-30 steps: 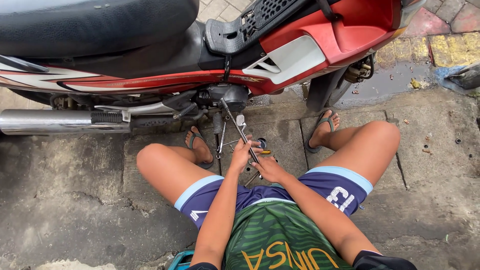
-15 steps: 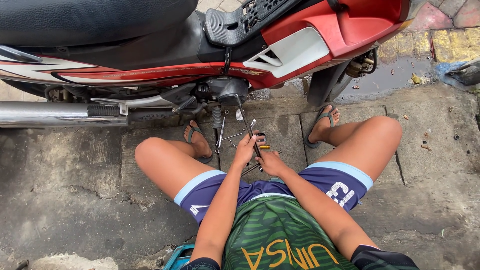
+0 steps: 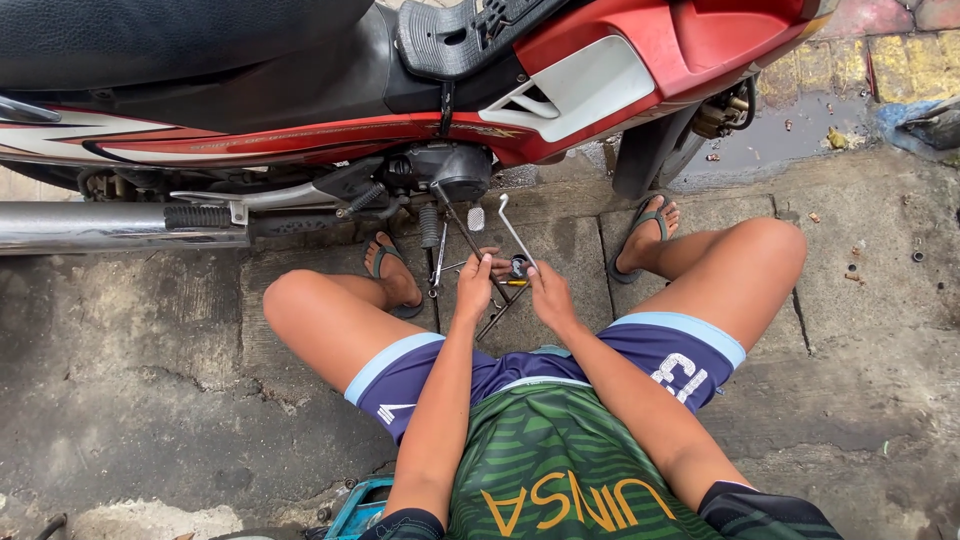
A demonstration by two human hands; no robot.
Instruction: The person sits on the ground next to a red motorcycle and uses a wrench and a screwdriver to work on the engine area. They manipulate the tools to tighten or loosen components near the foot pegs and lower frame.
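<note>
Gripping a bent silver metal rod (image 3: pixel 515 228), the right hand (image 3: pixel 551 295) was closed; its long axis rose up-left toward the red motorcycle (image 3: pixel 640 60). Left hand (image 3: pixel 474 285) curled nearby; contents unclear.

Bent silver metal rod (image 3: pixel 515 228) held tilted, upper end hooked, just below the motorcycle engine (image 3: pixel 450 170). Small dark round part (image 3: pixel 518 266) at its lower end, near engine, details too small.

Glossy metal exhaust pipe (image 3: pixel 110 226) (rough concrete ground (image 3: pixel 140 400))
</note>
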